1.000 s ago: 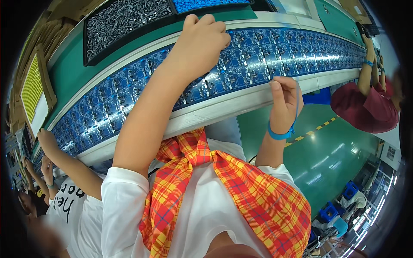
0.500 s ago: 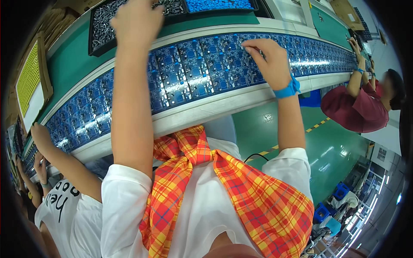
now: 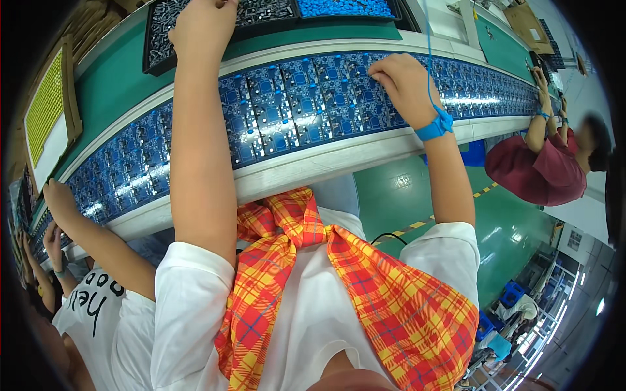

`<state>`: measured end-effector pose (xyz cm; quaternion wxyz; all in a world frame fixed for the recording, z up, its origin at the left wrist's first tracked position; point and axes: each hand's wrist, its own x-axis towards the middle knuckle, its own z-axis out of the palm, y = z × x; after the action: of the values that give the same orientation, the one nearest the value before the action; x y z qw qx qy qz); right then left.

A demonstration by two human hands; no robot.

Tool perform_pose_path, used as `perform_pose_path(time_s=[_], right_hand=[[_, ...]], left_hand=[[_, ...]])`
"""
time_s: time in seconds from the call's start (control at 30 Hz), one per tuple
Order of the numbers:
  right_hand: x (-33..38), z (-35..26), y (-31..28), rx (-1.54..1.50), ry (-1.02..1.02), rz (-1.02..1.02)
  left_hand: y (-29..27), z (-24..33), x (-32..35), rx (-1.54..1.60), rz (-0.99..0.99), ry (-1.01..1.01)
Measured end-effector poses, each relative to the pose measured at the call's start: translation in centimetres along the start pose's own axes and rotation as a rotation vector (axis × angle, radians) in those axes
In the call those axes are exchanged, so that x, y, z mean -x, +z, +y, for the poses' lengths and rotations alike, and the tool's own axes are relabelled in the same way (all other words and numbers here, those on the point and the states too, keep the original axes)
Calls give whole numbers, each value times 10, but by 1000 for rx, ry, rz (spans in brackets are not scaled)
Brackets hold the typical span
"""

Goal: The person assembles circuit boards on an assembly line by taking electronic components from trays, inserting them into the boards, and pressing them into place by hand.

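Left hand [image 3: 202, 23] at 12 o'clock, curled into black parts tray [image 3: 156, 39], grip unclear, likely picking | right hand [image 3: 404, 85] at 1 o'clock, fingers pinched down on blue boards [image 3: 280, 117], likely seating a part

At the right edge a co-worker in a maroon shirt [image 3: 544, 171] leans over the line; far left, a tray of yellow parts [image 3: 44, 104] (tilted); green floor [image 3: 515, 228] below.

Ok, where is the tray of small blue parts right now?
In the head view, the tray of blue parts sits at the top edge, beyond the row of blue circuit boards, just right of the black tray of dark parts where the left hand reaches.
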<state>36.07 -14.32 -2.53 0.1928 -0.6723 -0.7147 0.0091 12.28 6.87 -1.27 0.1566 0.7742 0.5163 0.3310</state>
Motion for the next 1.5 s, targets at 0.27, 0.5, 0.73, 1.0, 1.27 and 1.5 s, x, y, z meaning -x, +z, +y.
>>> perform_pose_path(time_s=[0.27,0.5,0.73,1.0,1.27,1.5], right_hand=[[1,1,1,2,-20,2],[-5,7,-2,-51,-98,-28],[-8,5,-4,12,-66,-86],[-1,3,-4,-38,-93,-80],[-6,-47,-58,-391,-98,69],[-3,-154,-65,-2061,-833,355]], left_hand=[[0,51,18,332,-4,171],[26,67,31,877,11,456],[17,72,47,338,-200,317],[12,79,47,391,-292,235],[11,82,45,363,-323,241],[15,74,49,332,-286,251]])
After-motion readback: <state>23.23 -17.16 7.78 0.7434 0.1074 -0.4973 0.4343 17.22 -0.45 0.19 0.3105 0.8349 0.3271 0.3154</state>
